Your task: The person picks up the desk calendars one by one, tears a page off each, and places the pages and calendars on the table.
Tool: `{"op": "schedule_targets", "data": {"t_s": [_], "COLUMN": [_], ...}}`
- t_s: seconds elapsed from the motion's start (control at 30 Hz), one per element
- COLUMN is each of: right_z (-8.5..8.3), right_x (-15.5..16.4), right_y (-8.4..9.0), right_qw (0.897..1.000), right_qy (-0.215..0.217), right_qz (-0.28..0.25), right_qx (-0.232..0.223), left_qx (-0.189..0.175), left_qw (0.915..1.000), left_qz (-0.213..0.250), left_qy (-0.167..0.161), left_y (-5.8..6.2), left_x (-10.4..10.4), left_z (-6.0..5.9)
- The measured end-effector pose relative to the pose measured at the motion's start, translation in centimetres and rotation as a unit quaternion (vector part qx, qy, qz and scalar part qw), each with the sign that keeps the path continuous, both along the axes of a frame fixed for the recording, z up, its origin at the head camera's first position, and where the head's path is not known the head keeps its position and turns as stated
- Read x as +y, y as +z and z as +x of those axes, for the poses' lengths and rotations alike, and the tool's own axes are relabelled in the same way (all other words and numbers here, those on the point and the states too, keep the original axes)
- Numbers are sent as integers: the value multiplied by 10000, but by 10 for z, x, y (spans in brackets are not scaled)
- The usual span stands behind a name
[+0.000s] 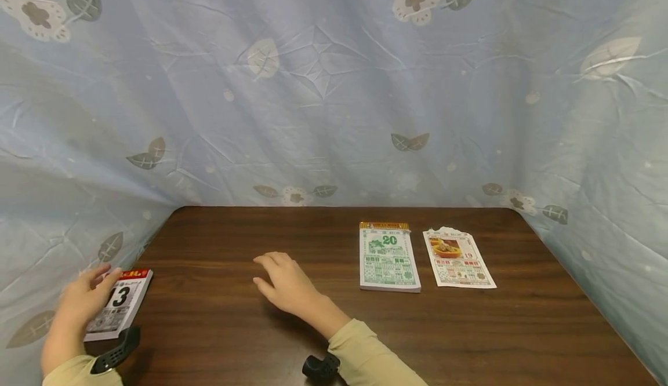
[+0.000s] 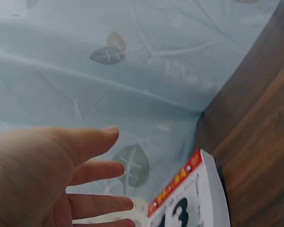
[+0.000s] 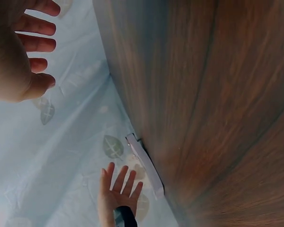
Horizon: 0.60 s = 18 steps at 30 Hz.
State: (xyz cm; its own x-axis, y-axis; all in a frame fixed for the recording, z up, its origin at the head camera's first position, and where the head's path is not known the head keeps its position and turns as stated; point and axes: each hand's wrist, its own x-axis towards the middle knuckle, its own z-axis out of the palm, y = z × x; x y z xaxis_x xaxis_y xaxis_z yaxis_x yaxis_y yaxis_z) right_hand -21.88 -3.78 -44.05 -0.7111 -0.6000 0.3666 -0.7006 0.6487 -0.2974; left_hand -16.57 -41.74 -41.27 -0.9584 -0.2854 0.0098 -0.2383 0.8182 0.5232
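Observation:
My left hand (image 1: pixel 83 299) is over the left side of a tear-off calendar (image 1: pixel 121 305) with a red header and a large black 13, at the table's left edge. In the left wrist view its fingers are extended beside the calendar (image 2: pixel 189 201) and grip nothing. My right hand (image 1: pixel 289 284) hovers above the middle of the table, fingers loosely extended, holding nothing. To its right lies a second tear-off calendar (image 1: pixel 388 261), its top sheet printed in green with a 20. Beside that is a loose calendar sheet (image 1: pixel 461 261) marked 19, with a ragged torn top edge.
A dark brown wooden table (image 1: pixel 235 235) with rounded far corners carries everything. Pale blue cloth (image 1: pixel 313 113) with leaf and flower prints hangs behind it and along both sides. Each wrist wears a black band (image 1: pixel 117 352).

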Motion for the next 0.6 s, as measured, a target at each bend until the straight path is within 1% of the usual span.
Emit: {"op": "schedule_targets", "data": {"t_s": [0.1,0.27,0.33,0.43,0.6], "right_z": [1,3,4,4,5], "right_x": [-7,-16,-20,-27,-41], "right_y": [-2,-5,-6,-8,-9], "right_qw": [9999,9996,9994,9990,9981], "right_qy": [56,105,154,250,366], "right_qz": [120,265,299,363,482], "right_qx": [-24,-33,-50,-79,-152], "left_qx": [-99,-474,-585,-697,-852], "left_qw": [9999,9989,9982,9973,9960], "left_qz": [-65,-61,-64,55,20], "left_qy": [-70,38,120,217,284], "left_y": [-7,-14,-16,-19,-21], "left_x": [-3,-2,-2,-3,-7], "left_z": [-1,-5,-7,-7,-7]}}
